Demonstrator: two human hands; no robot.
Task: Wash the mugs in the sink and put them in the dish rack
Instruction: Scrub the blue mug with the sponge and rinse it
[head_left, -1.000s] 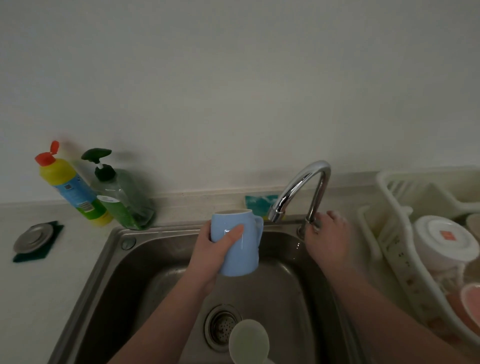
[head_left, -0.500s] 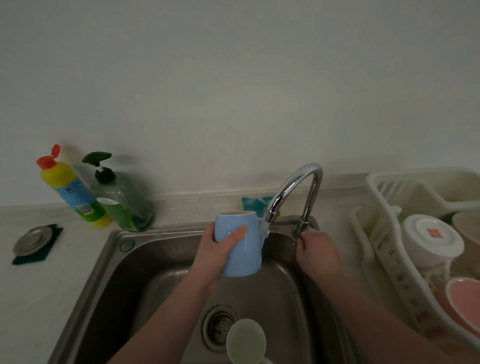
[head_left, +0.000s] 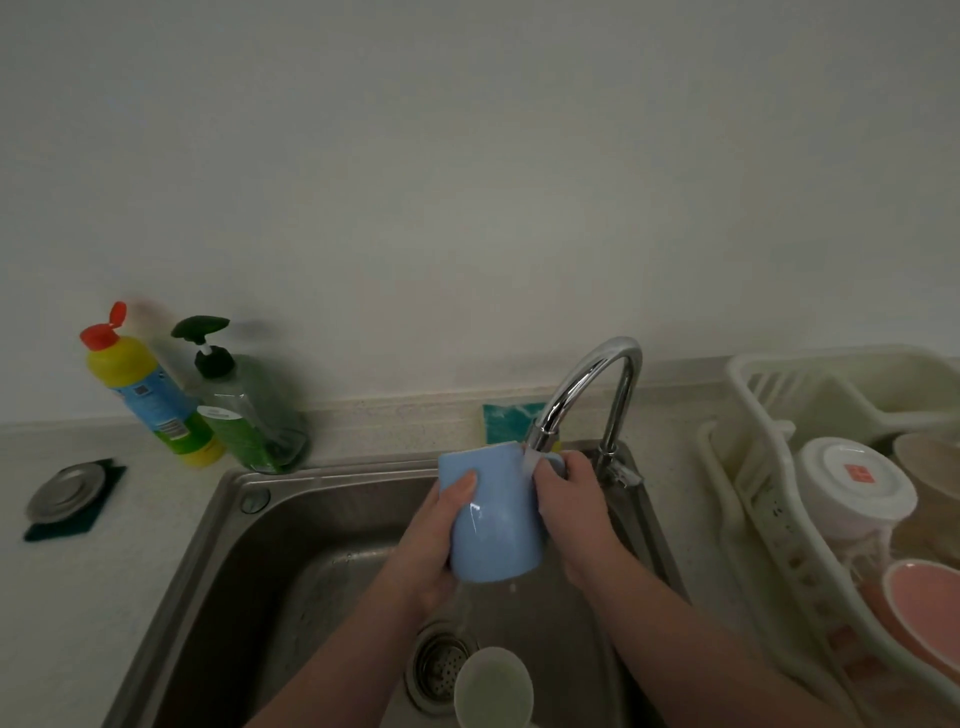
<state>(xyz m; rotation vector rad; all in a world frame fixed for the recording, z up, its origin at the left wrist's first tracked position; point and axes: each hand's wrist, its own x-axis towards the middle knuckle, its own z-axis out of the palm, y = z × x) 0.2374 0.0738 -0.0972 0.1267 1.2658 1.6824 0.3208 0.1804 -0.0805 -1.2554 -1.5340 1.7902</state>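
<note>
A light blue mug (head_left: 493, 519) hangs over the steel sink (head_left: 270, 561), right under the faucet (head_left: 587, 389) spout, and water runs over it. My left hand (head_left: 436, 540) grips the mug's body from the left, thumb across its front. My right hand (head_left: 569, 514) holds the mug's right side, fingers curled at its handle. A pale green mug (head_left: 493, 686) stands in the sink beside the drain (head_left: 436, 660). The white dish rack (head_left: 769, 499) sits on the right.
A yellow bottle (head_left: 150, 389) and a green pump bottle (head_left: 244, 405) stand behind the sink's left corner. A metal sink plug (head_left: 65, 491) lies on a dark pad at far left. A teal sponge (head_left: 506, 418) sits behind the faucet. The rack holds white and pink dishes (head_left: 852, 488).
My right hand left the faucet's base and came over to the mug's handle side. Water now flows over the mug, which sits a little further right under the spout.
</note>
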